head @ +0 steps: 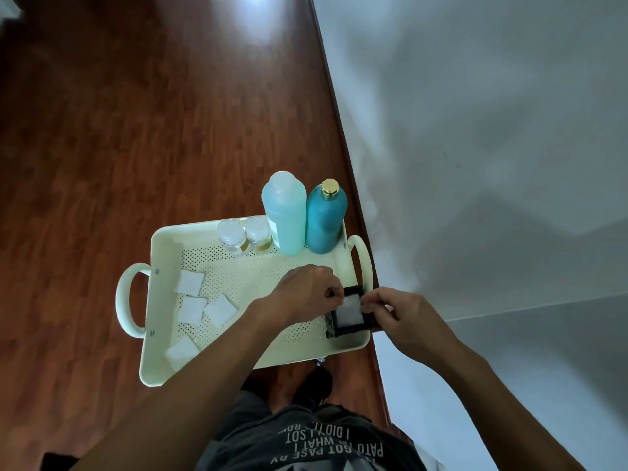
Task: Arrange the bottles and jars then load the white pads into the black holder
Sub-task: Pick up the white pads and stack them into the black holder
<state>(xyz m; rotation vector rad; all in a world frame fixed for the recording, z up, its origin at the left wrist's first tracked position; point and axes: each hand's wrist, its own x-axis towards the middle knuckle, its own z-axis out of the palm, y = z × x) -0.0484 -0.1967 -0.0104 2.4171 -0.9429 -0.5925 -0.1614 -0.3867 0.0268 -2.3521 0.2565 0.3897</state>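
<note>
Pinching a white pad (350, 309) into the black holder (351, 329), both hands, left hand (306, 290) and right hand (397, 314), should press it flat, corners squared inside the frame.

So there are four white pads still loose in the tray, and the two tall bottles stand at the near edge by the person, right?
Not quite. The head view shows four loose white pads in the tray, but the two tall bottles stand at the far edge, away from the person.

A cream perforated tray (163, 300) sits on a reddish wooden floor (102, 130)
</note>
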